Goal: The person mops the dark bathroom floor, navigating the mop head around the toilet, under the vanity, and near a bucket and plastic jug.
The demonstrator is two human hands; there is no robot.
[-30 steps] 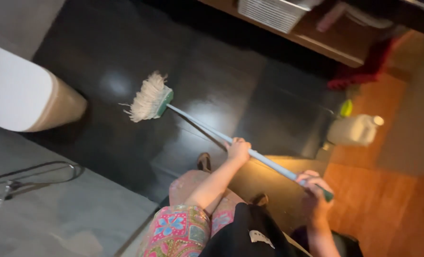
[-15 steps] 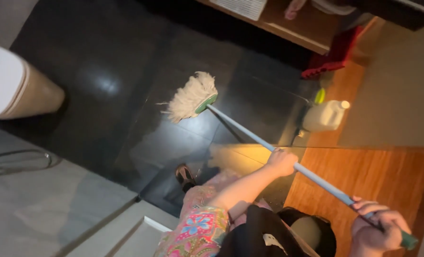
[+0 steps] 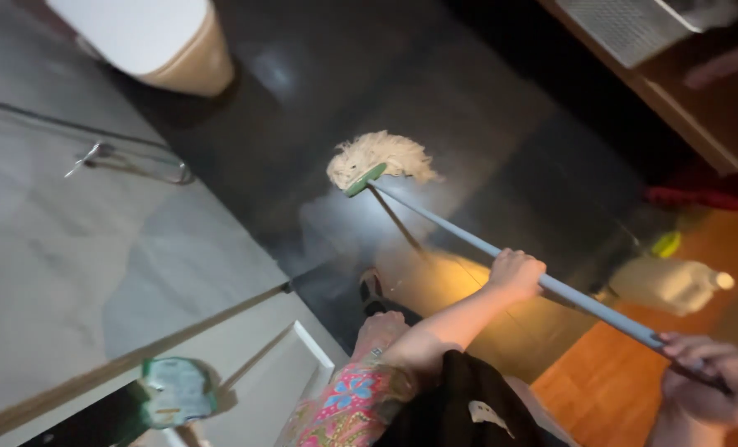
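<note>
A string mop with a cream head (image 3: 382,157) and a green clamp lies on the glossy black tile floor (image 3: 468,108). Its pale blue handle (image 3: 460,234) runs down to the right. My left hand (image 3: 516,273) grips the handle at its middle. Near the handle's top end, at the frame's lower right, my right hand (image 3: 717,382) is closed around it. My foot in a sandal (image 3: 372,291) stands on the tiles just below the mop head. A patterned pink garment and a black one cover my body at the bottom.
A white toilet with a beige base (image 3: 164,41) stands at the top left. A grey wall with a metal hose holder (image 3: 129,162) fills the left. A white jug (image 3: 667,284) stands by the wooden floor on the right, under a wooden shelf (image 3: 675,99). A greenish packet (image 3: 176,389) sits bottom left.
The mop head has swung round and been drawn closer to my foot. The view has turned, so the toilet sits at the top and the wall fills the left.
</note>
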